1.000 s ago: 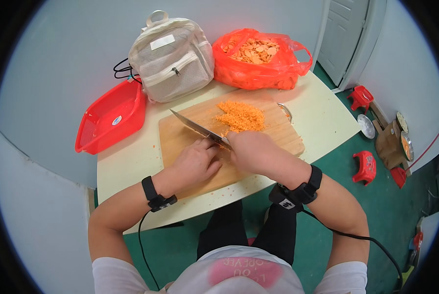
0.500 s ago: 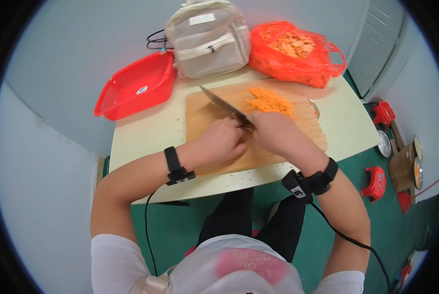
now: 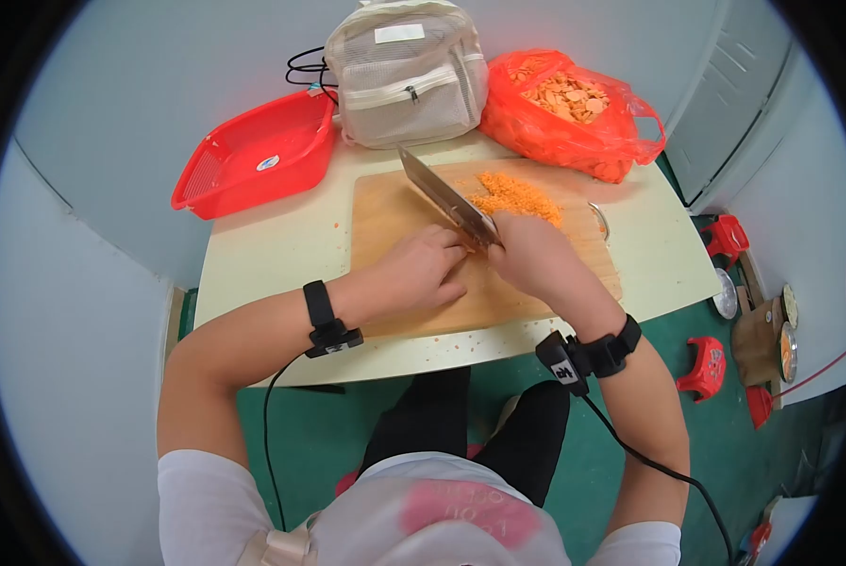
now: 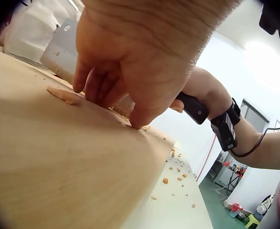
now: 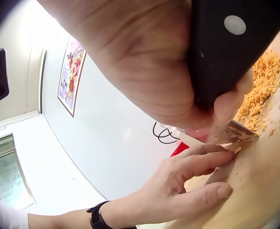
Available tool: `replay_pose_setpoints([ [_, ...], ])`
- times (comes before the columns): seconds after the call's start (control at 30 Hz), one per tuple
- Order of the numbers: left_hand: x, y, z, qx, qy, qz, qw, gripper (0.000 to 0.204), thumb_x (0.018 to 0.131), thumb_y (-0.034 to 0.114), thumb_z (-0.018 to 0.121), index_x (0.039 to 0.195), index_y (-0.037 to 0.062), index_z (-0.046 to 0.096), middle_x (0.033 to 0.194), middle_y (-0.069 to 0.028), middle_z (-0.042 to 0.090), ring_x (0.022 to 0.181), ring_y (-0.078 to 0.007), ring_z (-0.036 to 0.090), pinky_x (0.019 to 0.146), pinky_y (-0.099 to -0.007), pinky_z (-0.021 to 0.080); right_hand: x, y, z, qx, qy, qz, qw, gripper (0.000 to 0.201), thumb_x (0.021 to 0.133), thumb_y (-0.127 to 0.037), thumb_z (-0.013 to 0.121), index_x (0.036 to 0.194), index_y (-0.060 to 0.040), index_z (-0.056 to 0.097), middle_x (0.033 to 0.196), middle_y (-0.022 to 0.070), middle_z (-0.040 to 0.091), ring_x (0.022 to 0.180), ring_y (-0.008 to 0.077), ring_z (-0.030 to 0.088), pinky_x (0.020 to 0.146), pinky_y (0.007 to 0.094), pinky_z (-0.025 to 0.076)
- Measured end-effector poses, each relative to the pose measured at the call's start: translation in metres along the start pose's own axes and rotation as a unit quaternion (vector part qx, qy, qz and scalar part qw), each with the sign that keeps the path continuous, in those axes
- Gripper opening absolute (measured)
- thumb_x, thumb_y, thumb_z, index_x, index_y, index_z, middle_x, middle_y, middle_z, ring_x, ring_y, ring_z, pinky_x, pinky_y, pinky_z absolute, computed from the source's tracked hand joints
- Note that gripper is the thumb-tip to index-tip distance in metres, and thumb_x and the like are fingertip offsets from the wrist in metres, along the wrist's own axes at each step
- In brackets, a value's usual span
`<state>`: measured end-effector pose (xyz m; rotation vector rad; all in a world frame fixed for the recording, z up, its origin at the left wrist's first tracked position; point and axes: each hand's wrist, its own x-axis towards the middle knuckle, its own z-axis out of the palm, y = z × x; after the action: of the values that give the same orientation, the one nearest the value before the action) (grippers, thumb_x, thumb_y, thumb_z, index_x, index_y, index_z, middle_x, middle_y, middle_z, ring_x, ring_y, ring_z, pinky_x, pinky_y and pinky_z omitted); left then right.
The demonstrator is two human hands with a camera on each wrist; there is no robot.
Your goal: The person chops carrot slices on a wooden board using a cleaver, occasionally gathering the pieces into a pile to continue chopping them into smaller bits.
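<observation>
My right hand [image 3: 536, 255] grips the black handle [image 5: 225, 47] of a wide knife [image 3: 446, 200], its blade slanting up-left over the wooden cutting board [image 3: 385, 217]. Beside the blade, my left hand [image 3: 419, 271] has its fingers bent down, the tips holding small orange pieces [image 5: 236, 150] against the board. In the left wrist view, the left hand [image 4: 135, 62] partly hides the blade, and a thin orange slice [image 4: 63, 95] lies near its fingertips. A heap of finely chopped orange bits [image 3: 517, 196] lies on the board behind my right hand.
A red basket [image 3: 196, 189] stands at the back left of the table, next to a mesh backpack [image 3: 409, 85]. At the back right is a red plastic bag [image 3: 512, 118] full of orange slices. Crumbs dot the front edge. Red stools [image 3: 706, 366] stand on the floor.
The head view has shifted, so the table sits further right and higher than a second ago. The knife blade has turned to point more toward the back; both hands remain beside it.
</observation>
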<state>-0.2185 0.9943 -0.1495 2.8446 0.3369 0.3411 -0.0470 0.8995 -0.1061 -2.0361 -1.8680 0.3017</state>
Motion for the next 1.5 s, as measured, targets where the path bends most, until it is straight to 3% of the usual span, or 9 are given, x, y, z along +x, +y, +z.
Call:
replay_pose_setpoints([
  [0.27,0.001,-0.001,0.003,-0.001,0.018,0.009,1.000,0.042,0.075,0.026,0.067,0.105,-0.0034,0.065,0.115,-0.0177,0.059,0.107,-0.0346,0.054,0.094,-0.0418,0.046,-0.019,-0.005,-0.004,-0.018,-0.028,0.012,0.999,0.017,0.083,-0.014,0.053,0.091,0.0014,0.057,0.078,0.0244,0.062,0.078,0.0419,0.062,0.072,0.0504,0.048],
  [0.33,0.001,0.002,-0.002,0.002,-0.026,-0.027,0.999,0.044,0.076,0.027,0.067,0.111,0.0005,0.063,0.120,-0.0165,0.059,0.110,-0.0342,0.054,0.096,-0.0402,0.045,-0.018,-0.009,-0.007,-0.028,-0.036,0.018,0.999,0.017,0.083,-0.014,0.053,0.090,0.0008,0.058,0.078,0.0241,0.062,0.078,0.0416,0.062,0.071,0.0503,0.048],
  [0.4,0.000,0.000,0.002,0.003,-0.019,-0.018,1.000,0.045,0.076,0.027,0.067,0.112,0.0005,0.063,0.120,-0.0168,0.058,0.110,-0.0343,0.053,0.096,-0.0405,0.045,-0.015,-0.013,-0.012,-0.049,-0.076,0.027,0.995,0.019,0.082,-0.015,0.057,0.094,-0.0008,0.061,0.087,0.0210,0.067,0.086,0.0376,0.065,0.074,0.0466,0.051],
  [0.83,-0.005,0.008,0.002,0.007,0.015,-0.021,1.000,0.042,0.080,0.024,0.062,0.113,-0.0009,0.062,0.121,-0.0181,0.056,0.113,-0.0347,0.051,0.098,-0.0418,0.043,-0.003,-0.007,-0.002,-0.024,-0.035,0.004,0.999,0.017,0.083,-0.014,0.056,0.094,-0.0030,0.062,0.089,0.0204,0.067,0.088,0.0369,0.065,0.074,0.0459,0.051],
  [1.03,-0.004,0.007,0.001,0.010,-0.002,-0.021,1.000,0.044,0.079,0.024,0.062,0.116,-0.0001,0.061,0.121,-0.0170,0.056,0.114,-0.0339,0.050,0.098,-0.0410,0.044,-0.013,-0.006,-0.007,-0.030,-0.027,-0.004,0.999,0.016,0.082,-0.014,0.054,0.087,0.0008,0.056,0.078,0.0233,0.063,0.077,0.0414,0.062,0.069,0.0500,0.048],
  [1.1,-0.004,0.007,0.002,0.011,0.006,-0.017,1.000,0.044,0.079,0.023,0.063,0.116,0.0001,0.061,0.121,-0.0169,0.056,0.113,-0.0340,0.050,0.097,-0.0411,0.044,-0.012,-0.009,-0.011,-0.048,-0.070,0.017,0.996,0.018,0.082,-0.014,0.057,0.094,-0.0010,0.061,0.086,0.0213,0.067,0.085,0.0377,0.065,0.075,0.0461,0.051],
  [1.4,0.000,0.009,0.000,0.014,-0.008,-0.014,1.000,0.046,0.078,0.024,0.063,0.115,-0.0021,0.060,0.121,-0.0174,0.057,0.110,-0.0340,0.053,0.094,-0.0415,0.046,0.012,-0.007,-0.004,-0.026,-0.084,0.025,0.996,0.020,0.082,-0.013,0.057,0.097,-0.0019,0.062,0.091,0.0205,0.067,0.088,0.0377,0.065,0.076,0.0463,0.051],
  [1.5,-0.006,0.006,0.005,0.029,0.004,-0.011,1.000,0.045,0.078,0.024,0.063,0.113,-0.0026,0.061,0.119,-0.0178,0.059,0.108,-0.0341,0.055,0.093,-0.0412,0.047,0.008,0.001,0.002,0.011,-0.024,-0.011,1.000,0.017,0.083,-0.014,0.052,0.092,-0.0019,0.060,0.080,0.0233,0.063,0.081,0.0410,0.062,0.072,0.0494,0.049],
])
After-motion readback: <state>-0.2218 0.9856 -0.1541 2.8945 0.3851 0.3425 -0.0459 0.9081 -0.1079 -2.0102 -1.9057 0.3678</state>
